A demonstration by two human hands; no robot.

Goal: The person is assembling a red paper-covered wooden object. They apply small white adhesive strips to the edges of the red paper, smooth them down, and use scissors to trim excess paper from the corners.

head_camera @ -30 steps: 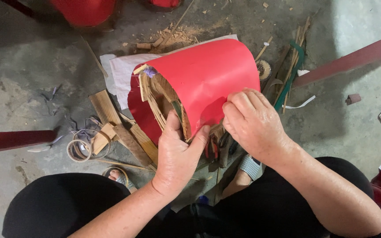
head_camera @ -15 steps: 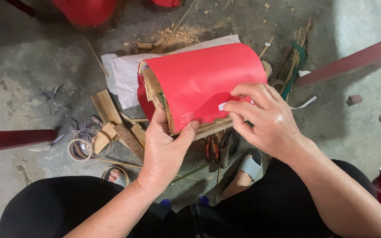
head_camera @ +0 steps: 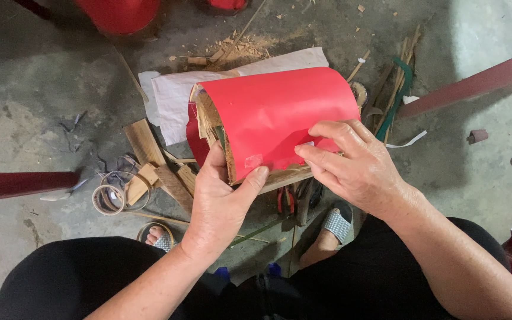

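Closest to the camera: two black-clad knees and two feet in grey woven sandals [head_camera: 337,225] on the concrete floor [head_camera: 37,83]. Just above, both hands are on one curved bamboo frame [head_camera: 211,121] wrapped in one sheet of red paper [head_camera: 274,109], held over the floor in the middle of the view. The left hand [head_camera: 223,201] is clamped round the frame's near edge, thumb pressing a bit of clear tape [head_camera: 252,160] onto the paper. The right hand [head_camera: 357,166] is mostly curled, fingertips pinching and pressing the paper's lower edge down on the frame.

Under the frame sits one pair of red-handled pliers [head_camera: 286,200]. Left of that are a few scrap wood pieces [head_camera: 143,142] and two thin rings [head_camera: 108,198], can't tell the material. Behind the frame is one white paper sheet [head_camera: 173,95], then a little pile of sawdust and chips [head_camera: 232,50]. Right side: a bundle of bamboo strips [head_camera: 399,77] plus one dark red beam [head_camera: 475,83]; another one at far left [head_camera: 19,182]. Furthest back is one red bucket-looking thing [head_camera: 120,13].
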